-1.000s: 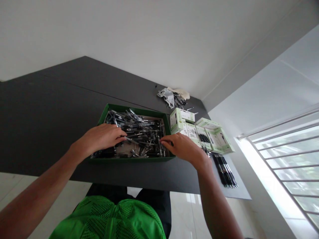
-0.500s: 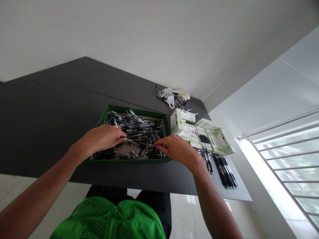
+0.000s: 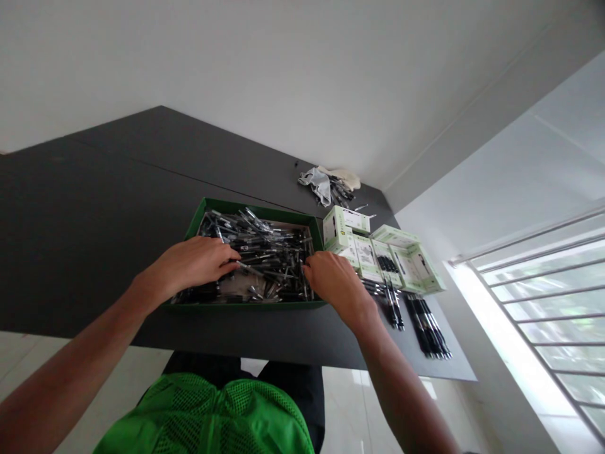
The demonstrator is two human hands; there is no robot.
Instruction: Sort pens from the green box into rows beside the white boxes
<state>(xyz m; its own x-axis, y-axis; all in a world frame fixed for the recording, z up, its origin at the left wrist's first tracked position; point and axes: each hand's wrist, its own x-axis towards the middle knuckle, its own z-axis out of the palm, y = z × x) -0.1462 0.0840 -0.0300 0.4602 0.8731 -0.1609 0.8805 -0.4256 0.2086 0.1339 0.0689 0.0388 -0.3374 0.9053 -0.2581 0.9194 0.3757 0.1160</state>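
Note:
A green tray (image 3: pixel 246 305) on the dark table (image 3: pixel 94 208) is filled with several black pens (image 3: pixel 265 246). My left hand (image 3: pixel 193 263) lies over the tray's left part, fingers curled down onto the pens, one pen tip showing at its fingertips. My right hand (image 3: pixel 333 280) is at the tray's right edge, fingers bent and pinching among the pens there. What either hand grips is hidden by the fingers.
Several white-green small boxes (image 3: pixel 378 249) stand right of the tray. Rows of black pens (image 3: pixel 428 325) lie on the table near its right front corner. A crumpled cloth with more pens (image 3: pixel 326 181) sits by the wall. A window with bars (image 3: pixel 543 302) is at right.
My right hand shifted left into the tray, then back to its right edge, fingers working among the pens. The left hand has stayed put.

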